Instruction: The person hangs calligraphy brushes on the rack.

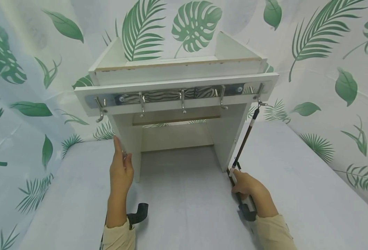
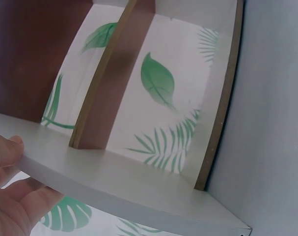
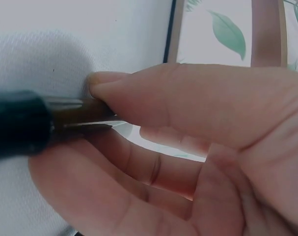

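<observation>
A white wooden shelf [image 1: 177, 76] stands in front of me, with a row of metal hooks along its front rail. My left hand [image 1: 121, 172] holds the edge of its left side panel [image 2: 114, 182], thumb on one face and fingers on the other. From the rightmost hook [image 1: 260, 93] a slim brown stick with black ends [image 1: 245, 139] hangs slanting by a small loop; its exact kind is unclear. My right hand [image 1: 249, 185] pinches its lower end between thumb and fingers. Up close in the right wrist view, a dark cylinder [image 3: 21, 123] leads to a brown tapering part between the fingers.
Pale cloth covers the table [image 1: 177, 208] under the shelf. Behind hangs a white sheet with green leaf prints [image 1: 324, 76]. Black wrist camera mounts [image 1: 138, 213] stick out beside both forearms. The other hooks [image 1: 183, 100] hold nothing.
</observation>
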The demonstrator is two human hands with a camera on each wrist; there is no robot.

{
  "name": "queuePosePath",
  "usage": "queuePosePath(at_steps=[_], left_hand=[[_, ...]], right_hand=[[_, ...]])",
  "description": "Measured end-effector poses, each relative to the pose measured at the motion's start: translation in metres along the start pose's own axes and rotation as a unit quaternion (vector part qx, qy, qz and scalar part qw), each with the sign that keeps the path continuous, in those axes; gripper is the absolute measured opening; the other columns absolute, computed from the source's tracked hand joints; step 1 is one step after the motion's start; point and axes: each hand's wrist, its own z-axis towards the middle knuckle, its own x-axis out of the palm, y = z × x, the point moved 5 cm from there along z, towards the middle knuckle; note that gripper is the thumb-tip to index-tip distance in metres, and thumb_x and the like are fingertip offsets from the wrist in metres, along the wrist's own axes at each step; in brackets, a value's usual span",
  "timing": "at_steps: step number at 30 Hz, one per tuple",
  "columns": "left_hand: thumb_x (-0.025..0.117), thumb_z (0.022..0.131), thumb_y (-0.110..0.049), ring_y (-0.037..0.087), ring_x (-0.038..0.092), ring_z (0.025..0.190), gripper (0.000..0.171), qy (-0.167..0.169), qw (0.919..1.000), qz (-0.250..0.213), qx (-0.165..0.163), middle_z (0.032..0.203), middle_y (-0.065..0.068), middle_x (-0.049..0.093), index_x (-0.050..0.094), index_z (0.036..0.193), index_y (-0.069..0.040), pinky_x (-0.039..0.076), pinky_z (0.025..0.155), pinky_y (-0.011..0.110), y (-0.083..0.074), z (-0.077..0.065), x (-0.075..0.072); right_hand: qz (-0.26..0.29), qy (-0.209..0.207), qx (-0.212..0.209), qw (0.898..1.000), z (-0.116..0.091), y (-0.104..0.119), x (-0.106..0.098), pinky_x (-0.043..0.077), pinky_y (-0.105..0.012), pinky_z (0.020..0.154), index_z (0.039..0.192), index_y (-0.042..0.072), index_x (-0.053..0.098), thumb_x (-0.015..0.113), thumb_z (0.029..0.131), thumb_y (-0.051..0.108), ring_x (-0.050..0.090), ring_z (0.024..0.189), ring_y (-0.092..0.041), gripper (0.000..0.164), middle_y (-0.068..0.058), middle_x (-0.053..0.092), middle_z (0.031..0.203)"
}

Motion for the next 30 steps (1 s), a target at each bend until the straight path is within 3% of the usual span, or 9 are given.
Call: queuePosePath(at_steps=[6, 9, 13, 17, 21, 26, 30], left_hand=[[0.043, 0.095, -0.006, 0.044, 0.039, 0.124, 0.065, 0.002, 1.0, -0.001, -0.002, 0.143, 0.028, 0.029, 0.003, 0.148, -0.009, 0.037, 0.097, 0.056, 0.0, 0.0, 0.0], [0.043, 0.095, -0.006, 0.044, 0.04, 0.123, 0.066, 0.002, 1.0, 0.0, -0.004, 0.142, 0.028, 0.03, 0.003, 0.148, -0.009, 0.037, 0.096, 0.056, 0.0, -0.001, 0.0], [0.043, 0.095, -0.006, 0.044, 0.04, 0.123, 0.066, 0.0, 1.0, 0.001, -0.001, 0.142, 0.029, 0.031, 0.004, 0.148, -0.01, 0.037, 0.096, 0.056, -0.001, -0.001, -0.001], [0.043, 0.095, -0.006, 0.044, 0.041, 0.123, 0.066, -0.001, 1.0, 0.003, -0.002, 0.141, 0.028, 0.031, 0.003, 0.148, -0.009, 0.037, 0.097, 0.056, 0.0, -0.002, -0.001], [0.043, 0.095, -0.006, 0.044, 0.044, 0.119, 0.066, -0.001, 1.0, 0.0, 0.0, 0.138, 0.03, 0.034, 0.003, 0.148, -0.009, 0.039, 0.094, 0.056, 0.0, -0.001, 0.0], [0.043, 0.095, -0.005, 0.044, 0.044, 0.118, 0.067, 0.0, 1.0, -0.001, 0.0, 0.139, 0.03, 0.034, 0.002, 0.148, -0.01, 0.039, 0.094, 0.056, 0.0, -0.001, 0.0], [0.043, 0.095, -0.005, 0.044, 0.042, 0.121, 0.067, 0.003, 1.0, -0.001, -0.002, 0.141, 0.029, 0.032, 0.001, 0.148, -0.011, 0.038, 0.095, 0.056, 0.0, -0.001, 0.0]], right_hand=[[-0.014, 0.011, 0.009, 1.0, 0.002, -0.003, -0.003, 0.049, -0.025, 0.048, 0.137, -0.013, 0.025, 0.062, 0.074, 0.0, 0.058, 0.057, -0.017, 0.074, -0.022, 0.06, 0.088], [-0.003, 0.013, 0.015, 1.0, 0.001, -0.005, -0.005, 0.049, -0.026, 0.048, 0.139, -0.009, 0.023, 0.061, 0.075, 0.0, 0.059, 0.057, -0.017, 0.075, -0.03, 0.058, 0.098], [0.025, 0.012, 0.011, 1.0, -0.001, -0.007, -0.007, 0.049, -0.027, 0.048, 0.144, -0.002, 0.015, 0.058, 0.076, -0.004, 0.058, 0.055, -0.017, 0.08, -0.041, 0.046, 0.118], [0.04, 0.006, -0.006, 0.999, -0.003, -0.006, -0.01, 0.049, -0.027, 0.048, 0.145, 0.003, 0.012, 0.056, 0.076, -0.007, 0.058, 0.054, -0.017, 0.083, -0.044, 0.042, 0.119], [0.043, -0.011, -0.024, 0.999, -0.004, -0.005, -0.015, 0.05, -0.029, 0.05, 0.145, 0.002, 0.013, 0.058, 0.075, -0.006, 0.059, 0.054, -0.017, 0.083, -0.039, 0.052, 0.107], [0.042, -0.036, -0.046, 0.997, -0.005, -0.006, -0.023, 0.05, -0.032, 0.053, 0.143, 0.0, 0.015, 0.058, 0.076, -0.003, 0.059, 0.057, -0.018, 0.08, -0.024, 0.061, 0.086], [0.04, -0.053, -0.063, 0.996, -0.008, -0.004, -0.032, 0.051, -0.034, 0.056, 0.142, 0.0, 0.014, 0.057, 0.079, 0.0, 0.06, 0.06, -0.018, 0.077, -0.019, 0.062, 0.083]])
